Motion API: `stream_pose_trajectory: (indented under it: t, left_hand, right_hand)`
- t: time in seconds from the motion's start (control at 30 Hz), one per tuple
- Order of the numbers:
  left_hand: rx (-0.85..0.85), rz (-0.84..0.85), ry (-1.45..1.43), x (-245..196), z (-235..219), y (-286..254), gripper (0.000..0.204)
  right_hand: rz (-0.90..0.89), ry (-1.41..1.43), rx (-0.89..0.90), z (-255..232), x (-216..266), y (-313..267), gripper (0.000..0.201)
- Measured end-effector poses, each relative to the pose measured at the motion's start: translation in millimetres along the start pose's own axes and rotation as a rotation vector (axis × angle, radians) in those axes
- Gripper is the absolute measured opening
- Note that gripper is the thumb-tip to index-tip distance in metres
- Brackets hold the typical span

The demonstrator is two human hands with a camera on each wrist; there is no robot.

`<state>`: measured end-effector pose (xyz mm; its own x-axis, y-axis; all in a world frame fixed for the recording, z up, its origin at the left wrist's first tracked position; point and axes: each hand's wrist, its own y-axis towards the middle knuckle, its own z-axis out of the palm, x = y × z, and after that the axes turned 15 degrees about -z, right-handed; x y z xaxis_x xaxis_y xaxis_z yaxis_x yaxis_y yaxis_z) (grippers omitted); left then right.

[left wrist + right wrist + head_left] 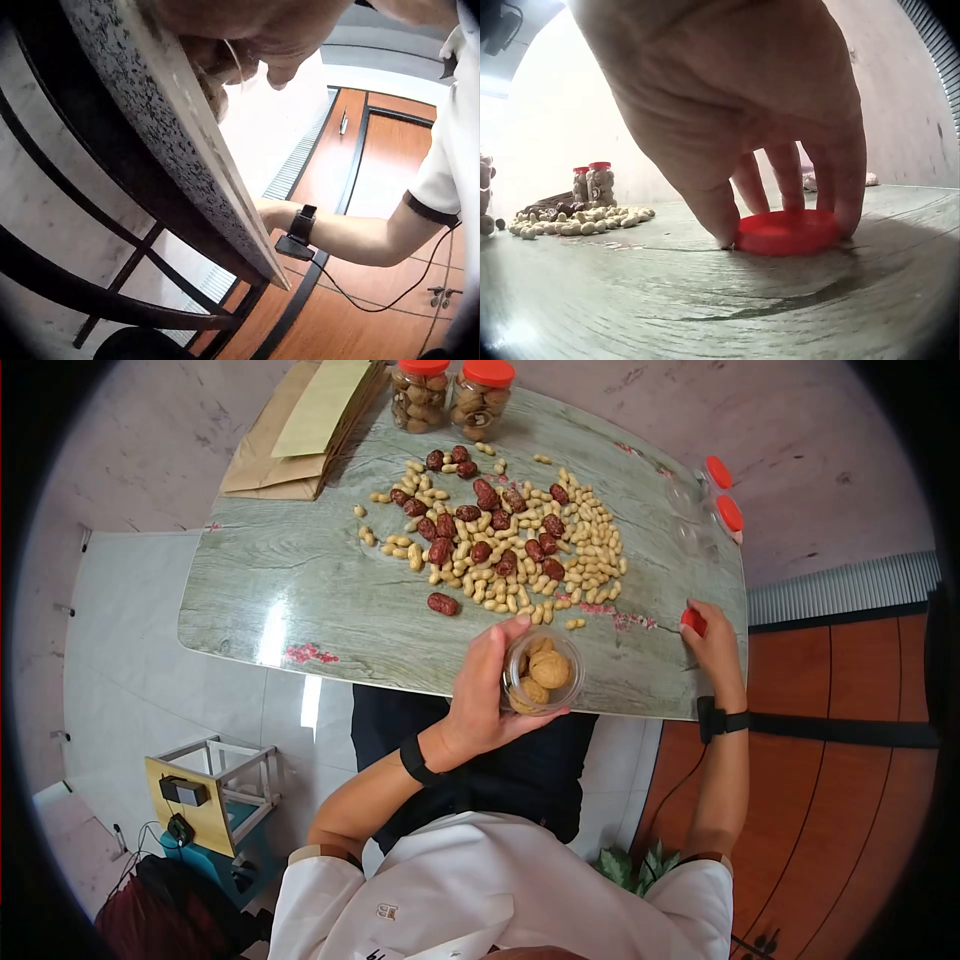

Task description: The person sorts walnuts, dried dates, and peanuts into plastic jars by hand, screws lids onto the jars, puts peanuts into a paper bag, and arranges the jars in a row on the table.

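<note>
My left hand (478, 695) grips a clear plastic jar (577, 682) at the table's near edge. Its open mouth faces up, and several walnuts (548, 669) lie inside. In the left wrist view the hand (262, 34) shows at the top, with the jar mostly hidden behind it. At the table's right side, my right hand (716, 645) holds a red lid (692, 622). The right wrist view has this lid (789, 234) flat on the tabletop, with the thumb and fingertips round its rim.
Peanuts (595, 550) and red dates (442, 603) spread over the table's middle. Two red-capped jars of walnuts (480, 405) stand at the back, beside brown paper bags (262, 465). Red-lidded clear jars (690, 535) are near the right edge.
</note>
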<state>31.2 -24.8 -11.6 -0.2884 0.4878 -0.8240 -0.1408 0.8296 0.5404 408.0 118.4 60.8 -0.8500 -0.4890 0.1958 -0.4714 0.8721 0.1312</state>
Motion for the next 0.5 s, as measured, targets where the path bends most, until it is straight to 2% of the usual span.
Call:
stream_pose_trajectory:
  t: [0.07, 0.13, 0.17, 0.23, 0.27, 0.33, 0.37, 0.5]
  left_hand:
    - [-0.002, -0.008, -0.016, 1.1, 0.9, 0.2, 0.140]
    - [-0.018, -0.017, -0.026, 0.7, 1.1, 1.9, 0.139]
    - [-0.009, -0.049, -0.009, -2.1, -0.6, 3.5, 0.139]
    - [0.000, -0.081, 0.011, -3.1, -1.4, 4.3, 0.138]
    - [0.005, -0.096, -0.020, -1.5, -0.1, 4.2, 0.138]
    - [0.009, -0.113, -0.055, -1.3, 2.2, 3.9, 0.138]
    - [-0.003, -0.141, -0.066, -2.2, 2.9, 3.3, 0.137]
    - [0.021, -0.201, -0.077, 0.2, 1.5, 1.2, 0.138]
  right_hand:
    - [-0.048, -0.027, -0.020, -0.2, 1.6, 0.8, 0.048]
    - [0.009, 0.163, -0.057, -11.5, 26.0, 10.1, 0.045]
    - [-0.002, 0.165, -0.053, -17.8, 44.1, 14.5, 0.045]
    - [0.177, 0.652, -0.090, -31.9, 89.2, 21.0, 0.046]
    - [0.176, 0.652, -0.088, -36.8, 104.2, 23.8, 0.046]
    - [0.022, 0.925, -0.082, -45.8, 128.9, 26.5, 0.049]
    - [0.025, 0.922, -0.079, -50.1, 140.0, 27.5, 0.049]
    - [-0.191, 0.899, -0.006, -62.3, 178.3, 31.0, 0.057]
